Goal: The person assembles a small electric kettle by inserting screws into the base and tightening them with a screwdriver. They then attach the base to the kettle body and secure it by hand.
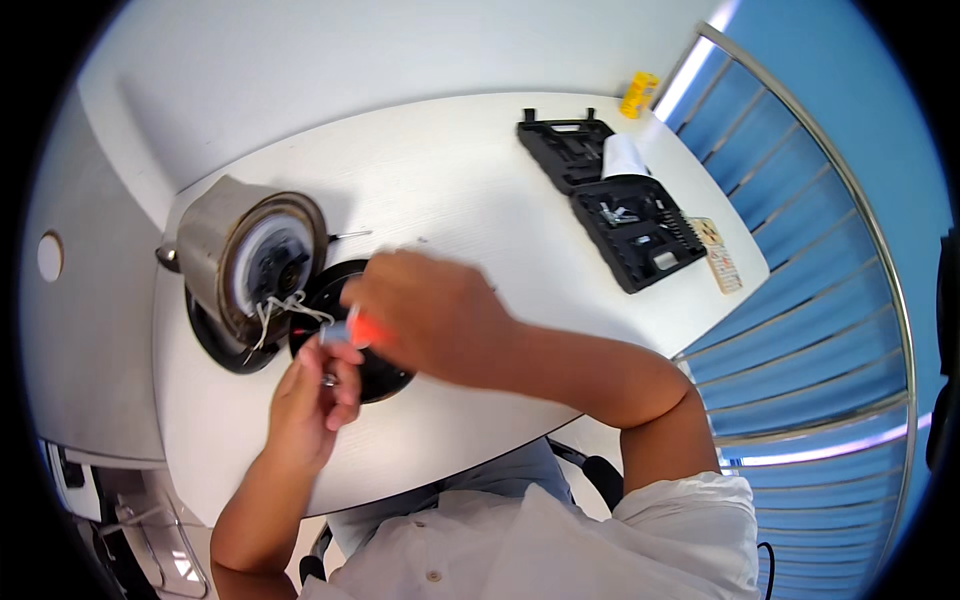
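My right hand (430, 312) is closed round a tool with a red handle (371, 328); motion blurs it, and its kind does not show. A blurred grey-blue part (336, 334) lies between this handle and the fingers of my left hand (312, 395). Those fingers are pinched together, with a small shiny metal piece (330, 380) among them. Beneath both hands is a round black base (385, 385), partly hidden. To the left, a worn metal cooker body (208, 235) rests on its side, its underside open. White wires (290, 305) hang from it toward my hands.
A thin screwdriver (350, 234) lies beside the cooker body. At the far right of the white table (450, 160) is an open black tool case (640, 240) with bits. Near it are a yellow can (638, 95) and a beige card (722, 262). Metal railing (840, 165) borders the right.
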`<state>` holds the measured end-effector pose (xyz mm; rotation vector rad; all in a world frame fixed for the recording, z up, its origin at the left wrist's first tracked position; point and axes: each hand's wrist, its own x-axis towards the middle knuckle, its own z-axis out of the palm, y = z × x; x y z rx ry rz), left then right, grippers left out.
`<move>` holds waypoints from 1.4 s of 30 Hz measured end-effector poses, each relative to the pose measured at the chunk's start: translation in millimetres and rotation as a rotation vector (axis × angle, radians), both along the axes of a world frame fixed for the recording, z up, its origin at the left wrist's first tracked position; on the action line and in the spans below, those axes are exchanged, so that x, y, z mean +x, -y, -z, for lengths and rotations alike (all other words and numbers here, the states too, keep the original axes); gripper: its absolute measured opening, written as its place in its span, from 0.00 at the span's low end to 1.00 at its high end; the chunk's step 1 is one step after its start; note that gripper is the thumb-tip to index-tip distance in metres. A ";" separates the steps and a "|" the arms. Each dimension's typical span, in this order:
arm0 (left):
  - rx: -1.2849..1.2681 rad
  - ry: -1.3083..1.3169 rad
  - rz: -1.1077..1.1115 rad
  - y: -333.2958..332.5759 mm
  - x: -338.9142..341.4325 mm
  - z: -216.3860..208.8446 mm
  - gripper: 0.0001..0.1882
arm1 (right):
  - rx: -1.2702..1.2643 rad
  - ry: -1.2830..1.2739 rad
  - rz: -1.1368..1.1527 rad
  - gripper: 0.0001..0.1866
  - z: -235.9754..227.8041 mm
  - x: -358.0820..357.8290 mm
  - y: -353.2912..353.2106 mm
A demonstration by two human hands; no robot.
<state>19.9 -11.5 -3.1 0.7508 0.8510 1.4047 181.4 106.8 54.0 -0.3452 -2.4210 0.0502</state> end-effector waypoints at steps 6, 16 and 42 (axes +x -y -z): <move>-0.096 0.158 -0.184 -9.3 -2.0 -11.2 0.13 | -0.208 0.057 0.806 0.12 -21.2 112.0 -117.2; 0.079 -0.039 -0.199 -4.8 -11.6 3.2 0.13 | -0.561 0.486 0.991 0.13 27.3 203.7 -179.6; 0.122 -0.270 -0.322 -11.0 1.1 0.9 0.15 | -0.412 0.460 1.044 0.09 35.2 175.0 -173.7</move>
